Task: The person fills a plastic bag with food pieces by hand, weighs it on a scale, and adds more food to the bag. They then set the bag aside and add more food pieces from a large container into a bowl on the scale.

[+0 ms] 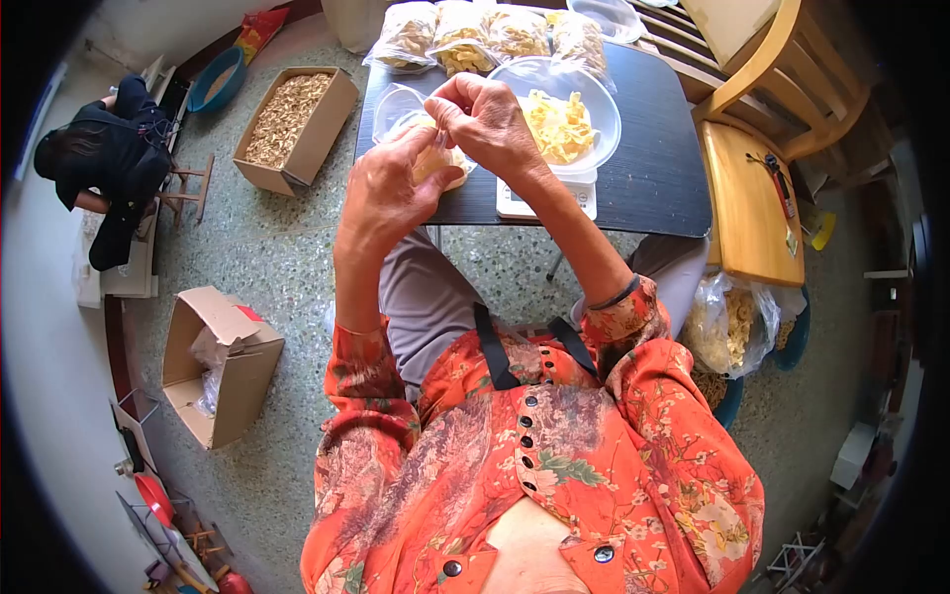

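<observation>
A small clear plastic bag with pale pieces inside hangs at the near left of the dark table. My left hand is closed around its upper part. With thumb and fingers pinched together, my right hand grips the bag's top; the exact spot is partly hidden by the fingers. Behind my hands, a clear plastic container or bag shows only in part. A clear bowl of yellowish dried slices rests on a white scale, just right of my right hand.
Several filled bags line the table's far edge. A wooden chair stands at the right, above a large bag of slices. Cartons sit on the floor to the left. Another person is seated at the far left.
</observation>
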A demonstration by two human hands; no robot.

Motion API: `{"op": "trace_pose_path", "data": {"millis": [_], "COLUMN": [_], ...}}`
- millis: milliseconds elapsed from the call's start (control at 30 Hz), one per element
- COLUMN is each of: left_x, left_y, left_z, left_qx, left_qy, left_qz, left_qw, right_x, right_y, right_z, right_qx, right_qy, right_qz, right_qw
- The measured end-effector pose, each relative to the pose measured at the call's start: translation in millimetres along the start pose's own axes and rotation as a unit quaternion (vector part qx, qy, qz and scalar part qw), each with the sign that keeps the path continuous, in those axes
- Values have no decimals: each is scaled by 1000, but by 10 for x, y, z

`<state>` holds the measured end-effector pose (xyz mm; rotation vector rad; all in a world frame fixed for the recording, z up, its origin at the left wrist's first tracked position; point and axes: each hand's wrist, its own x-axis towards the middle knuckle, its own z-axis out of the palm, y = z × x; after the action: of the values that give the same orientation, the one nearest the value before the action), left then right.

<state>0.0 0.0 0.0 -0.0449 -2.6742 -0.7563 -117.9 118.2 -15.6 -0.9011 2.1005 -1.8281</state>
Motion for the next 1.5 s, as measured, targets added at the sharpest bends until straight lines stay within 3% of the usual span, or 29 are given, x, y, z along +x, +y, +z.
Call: {"op": "trace_pose_path", "data": {"millis": [100, 167, 233, 433, 467, 567, 633, 700, 833, 867, 967, 1033, 1100, 1167, 1233, 1433, 1500], "left_x": [-40, -18, -23, 42, 43, 33, 10, -42, -95, -101, -167, -203, -236, -211, -141, 393, 631], "left_y": [-87, -30, -49, -19, -17, -46, -82, -88, -177, -216, -92, 112, 363, 696, 999, 1523, 1707], "left_z": [-49, -222, -218, -18, -13, -73, -69, -67, 64, 70, -115, -309, -494, -641, -660, -195, 10], "left_qx": [-75, -181, -140, 82, 92, 14, 1, -21, -61, -3, 68, 90, 145, 144, 138, 35, 25], "left_qy": [38, 42, 67, 16, -4, 11, 42, 81, 78, 91, 45, 62, 124, 117, 114, 49, 8], "left_qz": [22, -79, -49, 54, 38, 39, 30, -14, -43, 23, -2, 15, 56, 66, 74, 232, 271], "left_qw": [996, 979, 987, 995, 995, 999, 999, 996, 994, 996, 997, 994, 980, 980, 981, 971, 962], "right_x": [-38, -6, -2, 11, -10, -109, -149, -102, -87, -95, -186, -294, -397, -514, -658, -1071, -1186], "right_y": [17, -7, 16, 42, 41, -28, -75, 38, 20, 4, -153, -348, -528, -728, -920, -998, -923], "right_z": [12, -14, 12, 51, 61, 52, 72, 155, 244, 276, 291, 246, 166, 48, -183, -1151, -1519], "right_qx": [-5, -17, 8, -7, -35, -70, -163, -166, -202, -159, -95, 45, 82, 205, 218, 209, 160], "right_qy": [18, 35, 56, 50, 65, 80, 93, 116, 101, 106, 97, 91, 74, 73, 84, 201, 241], "right_qz": [-11, -17, -19, -41, -43, -14, -46, -112, -91, -103, -91, -92, -79, -105, -102, -101, 10], "right_qw": [1000, 999, 998, 998, 996, 994, 981, 973, 970, 976, 987, 991, 991, 970, 967, 952, 957]}}
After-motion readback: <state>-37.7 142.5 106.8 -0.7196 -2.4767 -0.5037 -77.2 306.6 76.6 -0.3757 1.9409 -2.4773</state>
